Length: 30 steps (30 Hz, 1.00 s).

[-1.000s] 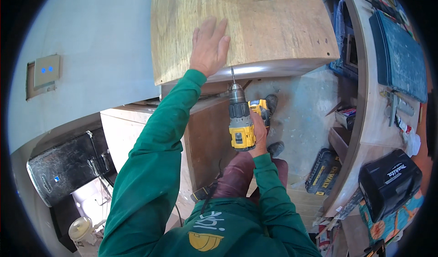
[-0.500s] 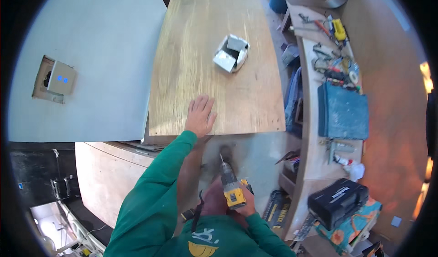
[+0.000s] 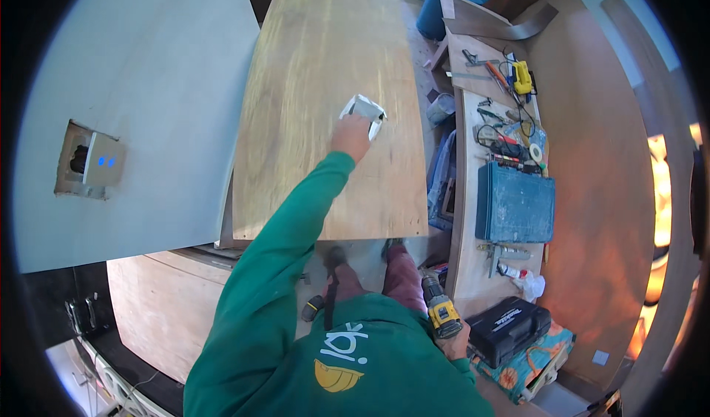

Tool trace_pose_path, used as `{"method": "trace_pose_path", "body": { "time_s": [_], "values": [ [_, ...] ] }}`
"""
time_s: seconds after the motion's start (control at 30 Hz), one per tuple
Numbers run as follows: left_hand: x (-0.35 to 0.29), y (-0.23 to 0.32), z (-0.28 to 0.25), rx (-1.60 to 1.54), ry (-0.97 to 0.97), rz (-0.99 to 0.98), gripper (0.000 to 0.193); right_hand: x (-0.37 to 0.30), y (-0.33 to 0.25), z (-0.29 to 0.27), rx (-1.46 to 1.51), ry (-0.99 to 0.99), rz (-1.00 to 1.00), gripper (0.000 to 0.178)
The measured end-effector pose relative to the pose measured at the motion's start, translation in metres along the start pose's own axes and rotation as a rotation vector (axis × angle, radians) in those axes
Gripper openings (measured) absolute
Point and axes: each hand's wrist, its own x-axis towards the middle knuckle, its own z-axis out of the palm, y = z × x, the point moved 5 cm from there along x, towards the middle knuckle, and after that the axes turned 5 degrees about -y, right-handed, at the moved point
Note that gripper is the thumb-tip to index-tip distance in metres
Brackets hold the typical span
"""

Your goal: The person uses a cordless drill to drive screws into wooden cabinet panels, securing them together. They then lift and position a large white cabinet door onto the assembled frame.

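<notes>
A small white cardboard box (image 3: 373, 111) with raised flaps sits on the wooden panel (image 3: 310, 69). My left hand (image 3: 350, 137) reaches over the panel to this box, its fingers hidden at or inside the opening. Whatever they touch there cannot be made out. Down by my right hip, my right hand (image 3: 455, 341) grips a yellow and black cordless drill (image 3: 444, 315) by its handle. The drill's front end points up toward the panel's near edge.
On the right, a long bench (image 3: 436, 285) bears a blue tool case (image 3: 516, 204), a yellow power tool (image 3: 523, 78), a tape roll and hand tools. A black case (image 3: 510, 331) stands near me. At left, a socket plate (image 3: 103, 159) hangs from a cutout in a pale panel.
My left hand has lifted off the panel's near end and reached forward to the box. My right hand has carried the drill rightward to my hip. The view has shifted.
</notes>
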Motion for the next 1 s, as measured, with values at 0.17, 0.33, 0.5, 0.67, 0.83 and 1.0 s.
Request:
{"method": "trace_pose_path", "body": {
  "time_s": [0.17, 0.33, 0.5, 0.67, 0.83, 1.0],
  "values": [
    [0.054, -0.038, 0.062, 0.067, -0.432, -0.219, 0.015, 0.091, -0.046, -0.002, 0.237, -0.210, 0.183, 0.062],
    [0.050, -0.040, 0.074, 0.041, -0.290, -0.073, 0.020, 0.180, -0.151, -0.011, -0.849, -0.517, -0.334, 0.075],
    [0.053, -0.028, 0.062, -0.075, -0.231, -0.154, 0.014, 0.276, -0.240, -0.029, -0.978, -0.703, -0.404, 0.068],
    [0.049, -0.011, 0.012, -0.336, 0.076, -0.311, 0.016, 0.337, -0.318, 0.010, -1.086, -0.845, -0.441, 0.067],
    [0.017, 0.017, -0.031, -0.694, 0.592, -0.557, 0.026, 0.356, -0.314, 0.056, -1.024, -0.934, -0.542, 0.065],
    [-0.107, 0.063, 0.001, -1.159, 0.958, -0.976, 0.019, 0.289, -0.329, 0.126, -1.180, -1.153, -0.450, 0.055]
  ]
}}
